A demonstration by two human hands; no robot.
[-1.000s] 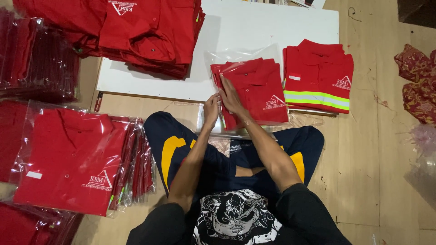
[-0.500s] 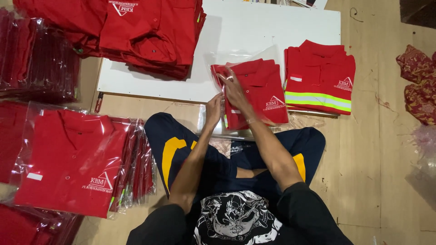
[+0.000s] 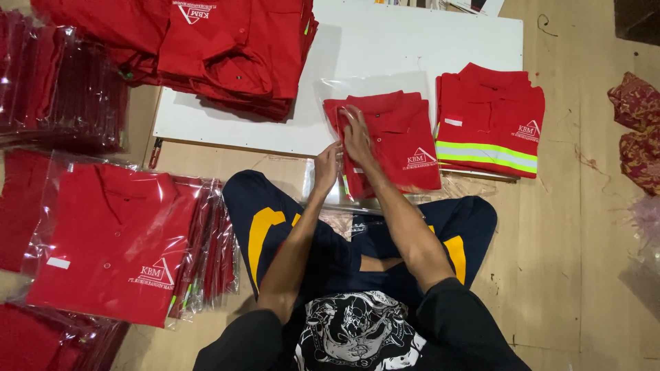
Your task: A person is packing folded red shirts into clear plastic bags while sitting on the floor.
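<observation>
Folded red shirt [image 3: 395,141] sits at the near edge of the white board [image 3: 412,48], right in front of the person's crossed legs, and it looks like it's partway inside a clear plastic bag [image 3: 330,185] whose open end trails off the board toward the lap. Right hand [image 3: 357,130] lies flat on top of the shirt near its left edge, fingers spread a bit and pressing down, not gripping. Left hand [image 3: 326,168] is just beside it at the bag's edge, fingers curled narrow, apparently pinching the film (can't tell for sure if it has plastic or cloth). My guess is the shirt is light and floppy, so it'll slump out of its fold if you lift by one corner; better to hold it flat under the palm or support both sides, and the bag film looks slick and clingy. Just to the right lies another folded shirt with a reflective stripe [image 3: 489,124], unbagged. A loose heap of red shirts [image 3: 227,48] covers the board's far left corner. On the floor to the left, a stack of bagged shirts [image 3: 117,240], each sealed one per sleeve, and more bagged ones [image 3: 62,89] behind them.
</observation>
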